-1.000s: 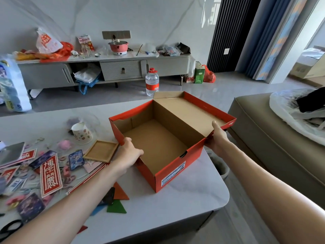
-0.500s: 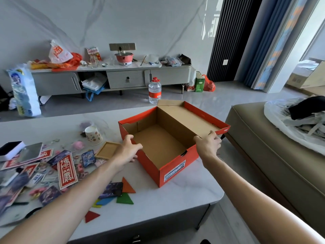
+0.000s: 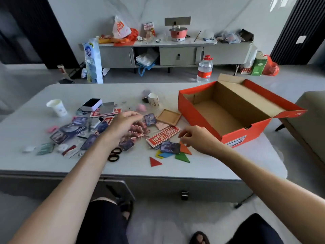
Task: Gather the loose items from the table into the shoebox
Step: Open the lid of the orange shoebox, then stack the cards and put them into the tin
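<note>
Head view: your left hand (image 3: 125, 123) hangs over the middle of the clutter, fingers loosely curled and spread, nothing held. Your right hand (image 3: 197, 138) hovers just beside the long red paper strip with gold characters (image 3: 163, 136), fingers half open, thumb and forefinger apart, also empty. The orange cardboard shoebox (image 3: 246, 136) sits beyond your right fingertips, toward the table's right end, lid flap folded back, interior bare; nothing is gathered yet.

Risks, as judged from here:
- The flat cards and strips lie overlapped under your left fingers. Pinching one edge may drag its neighbours and scatter them toward the near edge of the white table (image 3: 228, 166).
- The black-handled scissors (image 3: 115, 154) lie just below your left wrist, near the table edge; a sweep could knock them off.
- The patterned paper cup (image 3: 153, 101), beyond your left fingertips, could tip if you reach across it. Its contents cannot be seen.
- The shoebox's near corner sits close to the table edge, so a heavy drop could shift it.

Count:
- Paper cups: two, the patterned one and a white cup (image 3: 57, 107) far off your left fingers.
- Coloured flat triangles near your right fingers: red (image 3: 154, 162), green (image 3: 182, 157), orange (image 3: 184, 148); blue and yellow pieces are partly hidden.
- Square wooden tray (image 3: 168, 117): one.
- White box with dark top (image 3: 91, 104): one.
- Picture cards and red strips: several each; overlap prevents a firm count.
</note>
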